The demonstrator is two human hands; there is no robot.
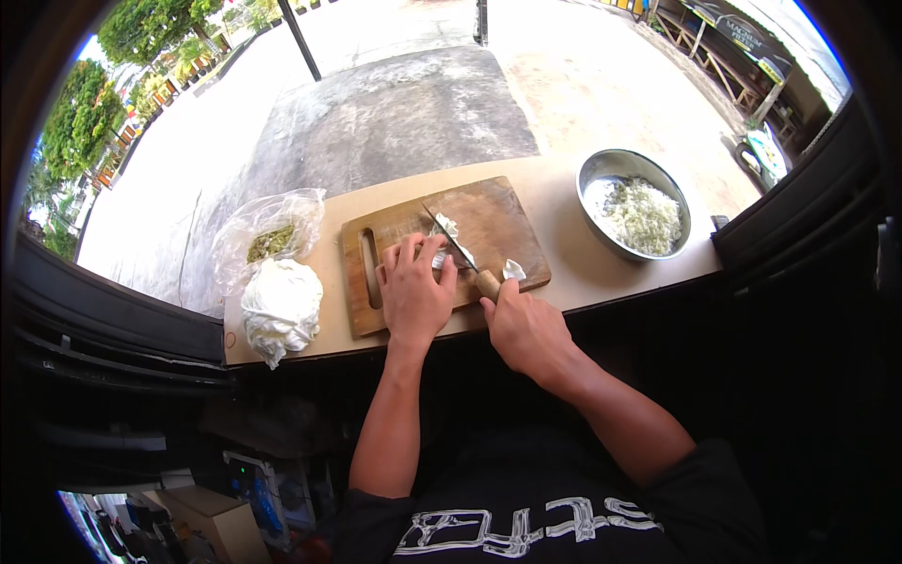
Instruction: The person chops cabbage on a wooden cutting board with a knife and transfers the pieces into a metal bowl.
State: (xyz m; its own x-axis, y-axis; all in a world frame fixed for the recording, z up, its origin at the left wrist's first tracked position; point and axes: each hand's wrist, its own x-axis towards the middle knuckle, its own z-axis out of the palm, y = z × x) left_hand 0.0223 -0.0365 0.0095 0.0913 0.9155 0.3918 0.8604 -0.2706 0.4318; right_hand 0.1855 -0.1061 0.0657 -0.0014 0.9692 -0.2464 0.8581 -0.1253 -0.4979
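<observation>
A wooden cutting board (493,211) with a slot handle lies on the counter in front of me. My right hand (525,328) grips the wooden handle of a knife (459,248), its blade angled up and left across the board. Beside the blade, my left hand (416,285) presses pale cabbage leaves (447,225) down, its fingertips curled near the knife. Part of the leaves is hidden under those fingers. A small loose cabbage piece (514,269) sits right of the knife handle, near the board's front edge.
At the right stands a metal bowl (588,215) holding shredded cabbage (645,215). On the left, a pale cabbage head (282,310) rests by a clear plastic bag (232,233) with greenish shreds inside. A rubber band (230,340) lies at the left end of the light counter (564,282).
</observation>
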